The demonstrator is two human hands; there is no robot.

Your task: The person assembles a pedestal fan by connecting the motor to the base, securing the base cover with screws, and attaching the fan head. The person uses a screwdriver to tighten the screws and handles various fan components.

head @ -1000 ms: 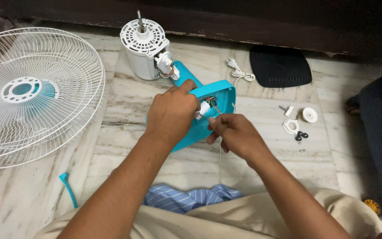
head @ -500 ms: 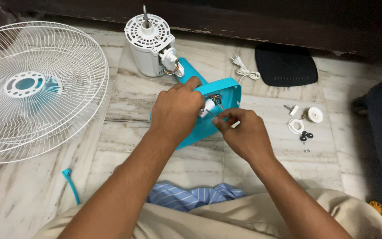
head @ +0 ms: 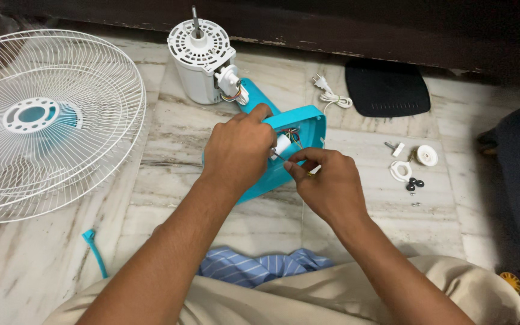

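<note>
A turquoise fan housing (head: 306,123) lies open on the marble floor, with coloured wires and a small white cylindrical part (head: 282,145) inside. My left hand (head: 237,150) grips the housing's upper edge, its forefinger hooked over the rim. My right hand (head: 323,180) pinches a thin metal tool (head: 277,156) whose tip points at the white part. A white fan motor (head: 201,60) with an upright shaft stands behind, joined to the housing by wires.
A white wire fan guard (head: 43,120) lies at left. A white plug and cord (head: 331,96) and a black cover (head: 387,90) lie behind. Small white and black parts (head: 409,165) sit at right. A turquoise strip (head: 94,253) lies near my knee.
My right hand has shifted slightly left and closer to the white part, bringing the tool's tip against it. The left hand keeps its hold.
</note>
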